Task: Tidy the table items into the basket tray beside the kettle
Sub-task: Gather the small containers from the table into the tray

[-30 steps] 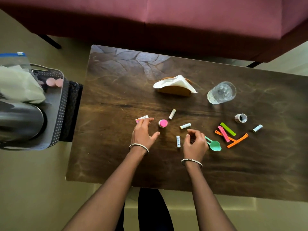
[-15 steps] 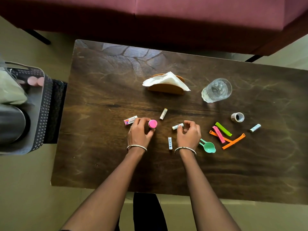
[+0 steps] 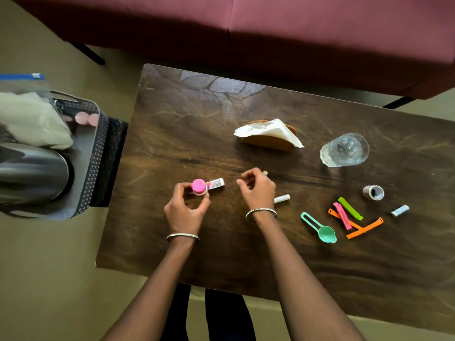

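Note:
My left hand [image 3: 187, 205] holds a small pink-capped bottle [image 3: 199, 187] between fingers and thumb, just above the dark wooden table [image 3: 172, 131]. A pink-and-white eraser [image 3: 216, 184] lies right behind it. My right hand [image 3: 257, 190] hovers with curled fingers; a small tube's end [image 3: 265, 172] shows past its knuckles, and I cannot tell whether it is held. Another white tube [image 3: 282, 198] lies beside that wrist. The grey perforated basket tray [image 3: 98, 153] stands left of the table, with the steel kettle [image 3: 32, 173] inside it.
To the right lie a teal spoon [image 3: 320, 230], green, pink and orange clips [image 3: 349, 207], a tape roll [image 3: 373, 192] and a white tube [image 3: 400, 210]. A napkin holder [image 3: 268, 135] and a glass [image 3: 344, 150] stand farther back. A bag [image 3: 29, 119] fills the tray's back.
My left hand has closed on the pink-capped bottle and lifted it leftward, in front of the eraser. My right hand has left the middle tube and moved up and left.

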